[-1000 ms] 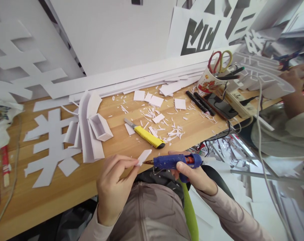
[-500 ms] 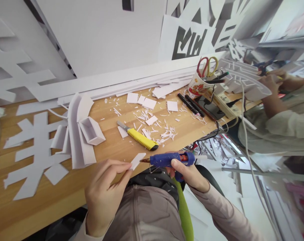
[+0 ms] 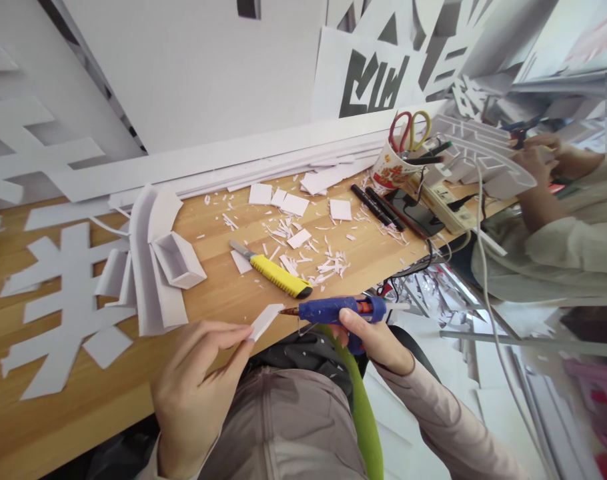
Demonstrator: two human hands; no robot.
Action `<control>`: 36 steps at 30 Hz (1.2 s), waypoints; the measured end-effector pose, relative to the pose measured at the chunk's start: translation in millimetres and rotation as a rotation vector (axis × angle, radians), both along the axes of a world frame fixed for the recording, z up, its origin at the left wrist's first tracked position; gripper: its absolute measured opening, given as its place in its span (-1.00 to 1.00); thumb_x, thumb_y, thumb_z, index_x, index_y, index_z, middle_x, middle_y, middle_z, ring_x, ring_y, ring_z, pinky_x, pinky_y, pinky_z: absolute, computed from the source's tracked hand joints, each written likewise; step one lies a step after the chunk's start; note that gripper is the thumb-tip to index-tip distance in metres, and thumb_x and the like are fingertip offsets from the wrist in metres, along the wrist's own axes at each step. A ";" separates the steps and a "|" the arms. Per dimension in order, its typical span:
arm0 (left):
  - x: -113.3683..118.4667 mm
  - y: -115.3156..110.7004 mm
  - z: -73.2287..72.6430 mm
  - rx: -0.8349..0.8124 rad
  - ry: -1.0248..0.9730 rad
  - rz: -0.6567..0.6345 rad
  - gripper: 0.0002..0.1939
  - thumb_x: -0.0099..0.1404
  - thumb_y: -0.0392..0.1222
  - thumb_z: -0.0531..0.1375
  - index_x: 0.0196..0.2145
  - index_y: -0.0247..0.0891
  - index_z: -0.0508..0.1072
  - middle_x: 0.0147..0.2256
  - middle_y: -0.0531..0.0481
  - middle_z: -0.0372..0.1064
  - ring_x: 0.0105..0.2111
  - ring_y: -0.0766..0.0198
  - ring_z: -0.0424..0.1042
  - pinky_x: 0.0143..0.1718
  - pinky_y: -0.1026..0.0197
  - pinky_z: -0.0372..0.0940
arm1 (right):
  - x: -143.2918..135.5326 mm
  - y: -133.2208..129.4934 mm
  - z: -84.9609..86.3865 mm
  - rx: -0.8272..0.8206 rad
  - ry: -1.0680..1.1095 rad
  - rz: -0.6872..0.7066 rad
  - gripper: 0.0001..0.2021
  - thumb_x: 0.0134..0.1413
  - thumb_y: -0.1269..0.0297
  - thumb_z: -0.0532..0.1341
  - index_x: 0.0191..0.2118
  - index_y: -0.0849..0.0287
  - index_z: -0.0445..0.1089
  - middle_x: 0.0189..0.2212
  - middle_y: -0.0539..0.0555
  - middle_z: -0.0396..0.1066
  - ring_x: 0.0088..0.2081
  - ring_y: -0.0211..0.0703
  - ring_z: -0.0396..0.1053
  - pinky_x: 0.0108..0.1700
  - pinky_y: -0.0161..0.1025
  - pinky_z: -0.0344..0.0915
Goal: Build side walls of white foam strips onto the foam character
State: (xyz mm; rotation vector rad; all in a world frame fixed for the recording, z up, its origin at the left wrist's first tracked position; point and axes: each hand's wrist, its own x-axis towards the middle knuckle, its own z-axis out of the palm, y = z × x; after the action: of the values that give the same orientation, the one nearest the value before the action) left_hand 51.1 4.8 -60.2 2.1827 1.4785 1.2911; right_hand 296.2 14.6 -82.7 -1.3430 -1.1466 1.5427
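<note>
View has panned slightly right over the last second, so the table (image 3: 211, 300) and everything on it sit further left. Both grips unchanged: left hand (image 3: 196, 383) pinches the white strip (image 3: 265, 323) between thumb and fingers; right hand (image 3: 376, 343) is wrapped round the glue gun (image 3: 328, 311) (far-side fingers hidden, can't tell if the trigger is squeezed). Real delta: nozzle (image 3: 290, 311) was near the left fingertips, now it's at the strip's far end, touching or nearly. Reads as a pass along that edge, close to done; no glue bead visible at this size. Strip is held up at the table's near edge, between the two hands.

Counts, big to small:
- 1 table
- 1 branched white cut-out (image 3: 76, 287), flat, left side
- 1 curved white assembly (image 3: 146, 267), standing just right of it
- 1 glue gun
- 1 power strip (image 3: 446, 207)
- 1 cup (image 3: 391, 172), with 2 scissor loops showing, red and yellow (one pair or two, can't tell)
- 1 yellow cutter (image 3: 281, 275), blade out
- 1 dark phone (image 3: 414, 213)
- 2 black markers (image 3: 371, 205)
- 1 strip in hand
- 5 loose white pieces (image 3: 340, 210) beyond the cutter
- offcut slivers (image 3: 333, 265): too many to count
</note>
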 end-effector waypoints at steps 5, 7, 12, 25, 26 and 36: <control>-1.4 2.7 2.4 0.030 0.002 -0.022 -0.79 0.20 -0.53 0.29 -0.34 -0.24 0.50 -0.38 0.06 0.50 -0.35 0.36 0.48 -0.23 0.30 0.34 | 0.6 0.5 2.7 0.019 -0.036 -0.020 -0.37 -0.09 -0.41 0.26 -0.62 0.16 0.32 -0.73 -0.05 0.22 -0.68 -0.33 0.14 -0.64 -0.35 0.11; -1.6 3.9 3.8 0.044 0.004 -0.027 -0.80 0.20 -0.52 0.29 -0.35 -0.24 0.49 -0.39 0.06 0.50 -0.36 0.36 0.48 -0.24 0.31 0.34 | 0.8 1.0 3.5 0.021 -0.038 -0.026 -0.36 -0.10 -0.42 0.26 -0.63 0.15 0.32 -0.74 -0.05 0.21 -0.69 -0.34 0.13 -0.66 -0.36 0.09; -1.8 4.6 6.5 0.063 0.013 -0.028 -0.82 0.20 -0.50 0.30 -0.36 -0.24 0.50 -0.39 0.04 0.52 -0.39 0.35 0.48 -0.26 0.32 0.34 | 1.9 1.9 3.8 0.043 -0.039 -0.021 -0.36 -0.09 -0.41 0.26 -0.64 0.15 0.31 -0.76 -0.06 0.20 -0.71 -0.35 0.11 -0.69 -0.36 0.06; -2.7 4.1 -11.1 -0.390 -0.544 0.239 -0.93 0.13 -0.15 0.40 -0.41 -0.15 0.62 -0.45 0.08 0.54 -0.47 0.31 0.48 -0.39 0.34 0.40 | -2.3 0.9 6.3 0.131 0.212 0.008 -0.40 0.16 -0.31 0.14 -0.26 0.20 0.57 -0.56 0.08 0.51 -0.39 -0.06 0.51 -0.25 -0.21 0.45; -5.1 4.5 -13.2 -0.436 -0.613 0.265 -0.89 0.09 -0.12 0.42 -0.41 -0.16 0.63 -0.46 0.07 0.53 -0.48 0.31 0.48 -0.40 0.34 0.40 | -5.3 2.4 7.4 0.145 0.228 0.016 -0.38 0.17 -0.32 0.11 -0.28 0.20 0.57 -0.57 0.08 0.50 -0.43 -0.08 0.50 -0.28 -0.22 0.45; -31.1 6.0 -13.1 -0.451 -0.909 0.276 -0.80 0.01 -0.11 0.48 -0.44 -0.21 0.60 -0.28 0.03 0.50 -0.31 0.32 0.47 -0.29 0.36 0.41 | -46.6 18.0 25.2 0.166 0.249 0.070 -0.42 0.12 -0.34 0.15 -0.55 0.11 0.45 -0.66 0.02 0.37 -0.61 -0.23 0.29 -0.53 -0.29 0.27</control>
State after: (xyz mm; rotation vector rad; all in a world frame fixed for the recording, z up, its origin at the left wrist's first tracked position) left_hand 20.0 10.8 -73.3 0.9116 1.4628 1.5249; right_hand 249.6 32.5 -57.5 -0.9799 -1.1459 1.5766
